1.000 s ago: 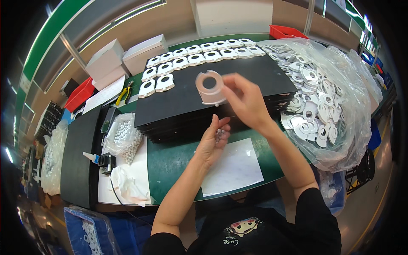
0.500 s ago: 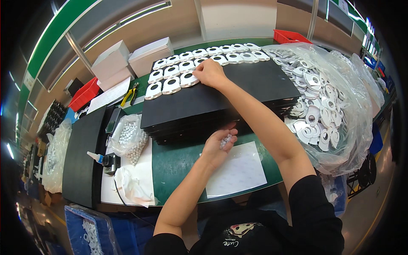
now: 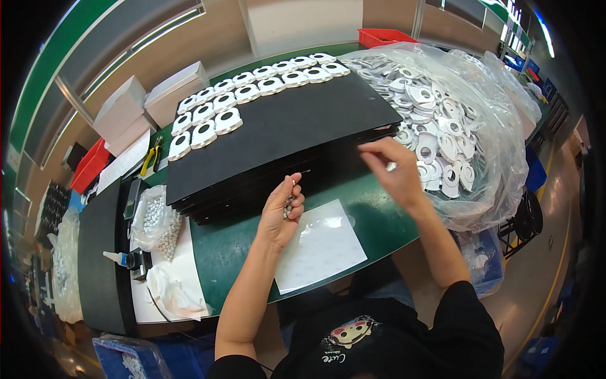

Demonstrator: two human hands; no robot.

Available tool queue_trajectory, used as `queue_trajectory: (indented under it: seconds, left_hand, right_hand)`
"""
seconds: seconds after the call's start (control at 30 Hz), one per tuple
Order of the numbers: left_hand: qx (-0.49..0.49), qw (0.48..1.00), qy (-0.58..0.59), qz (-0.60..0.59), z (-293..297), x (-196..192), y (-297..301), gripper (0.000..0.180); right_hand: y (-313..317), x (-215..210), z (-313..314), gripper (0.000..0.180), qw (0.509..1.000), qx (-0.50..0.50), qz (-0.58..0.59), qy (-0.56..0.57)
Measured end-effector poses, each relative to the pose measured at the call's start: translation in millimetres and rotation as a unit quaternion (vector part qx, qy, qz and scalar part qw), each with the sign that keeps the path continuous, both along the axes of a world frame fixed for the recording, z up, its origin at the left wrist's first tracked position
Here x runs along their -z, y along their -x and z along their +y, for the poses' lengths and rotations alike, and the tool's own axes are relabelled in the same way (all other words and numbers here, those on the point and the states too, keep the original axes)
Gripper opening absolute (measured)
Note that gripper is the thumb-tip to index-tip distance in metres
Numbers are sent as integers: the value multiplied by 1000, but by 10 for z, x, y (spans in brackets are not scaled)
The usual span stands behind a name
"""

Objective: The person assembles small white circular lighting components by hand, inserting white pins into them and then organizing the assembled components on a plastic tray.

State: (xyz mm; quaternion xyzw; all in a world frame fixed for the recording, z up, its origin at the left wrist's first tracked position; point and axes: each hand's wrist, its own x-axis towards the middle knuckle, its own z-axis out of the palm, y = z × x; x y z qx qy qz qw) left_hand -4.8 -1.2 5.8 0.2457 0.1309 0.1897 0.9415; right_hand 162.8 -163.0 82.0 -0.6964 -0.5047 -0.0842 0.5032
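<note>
At far left of the bench, a clear bag of small white beads (image 3: 154, 218) lies beside a glue bottle (image 3: 120, 258). Mid-frame, left hand (image 3: 281, 215) is cupped palm-up over the green mat (image 3: 233, 252), fingers curled round a few small silvery bits (image 3: 289, 203) resting in the palm. Behind it, a stack of black trays (image 3: 284, 136) w/ white ring pieces (image 3: 218, 107) in rows along the far edge. To the right, right hand (image 3: 394, 170) hovers at the open mouth of a big plastic bag (image 3: 499, 139) of white rings, fingertips pinched together; can't tell if anything's between them.
</note>
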Motion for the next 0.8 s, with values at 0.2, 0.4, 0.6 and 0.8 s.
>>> queue_trajectory:
  seconds: [0.2, 0.4, 0.6, 0.8]
  left_hand:
    - [-26, 999, -19, 14, -133, -65, -85, 27]
    - [-14, 999, -41, 12, -143, 26, -153, 21]
    - [20, 998, -55, -12, -85, -1, -119, 16]
    - [28, 997, -65, -11, -21, -36, -68, 19]
  right_hand:
    - [-686, 108, -810, 23, 911, 281, -71, 294]
    - [-836, 349, -835, 45, 868, 309, -121, 370]
    - [-943, 251, -791, 38, 878, 224, -105, 410]
    - [-500, -168, -727, 18, 895, 182, -111, 391]
